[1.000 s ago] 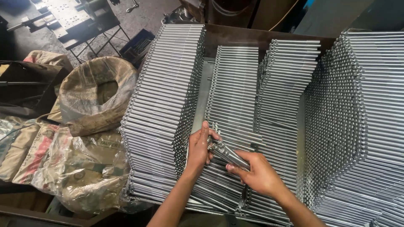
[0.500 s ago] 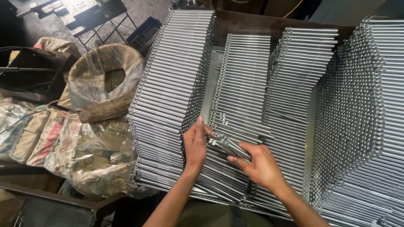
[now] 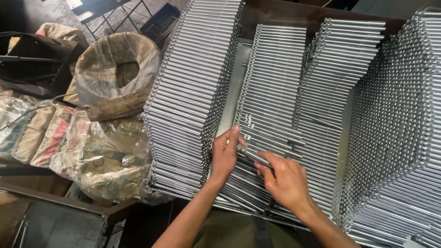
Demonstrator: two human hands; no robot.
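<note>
Several sacks [image 3: 69, 138], one rolled open [image 3: 117, 76], lie far left beside the tray [image 3: 239, 78]. Four ranks of grey metal rods [image 3: 193, 92] crowd it edge to edge. Left hand [image 3: 225, 156] rests fingers on the second rank [image 3: 271, 92]; right hand [image 3: 287, 181] pinches a small bundle of rods [image 3: 252, 155] lying atop that rank.

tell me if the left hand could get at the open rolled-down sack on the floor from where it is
Probably yes. The left hand rests on the metal rods, and the sack sits to its left beyond the tall rod stack. That stack stands between them, so the hand would likely need to lift over it.
</note>
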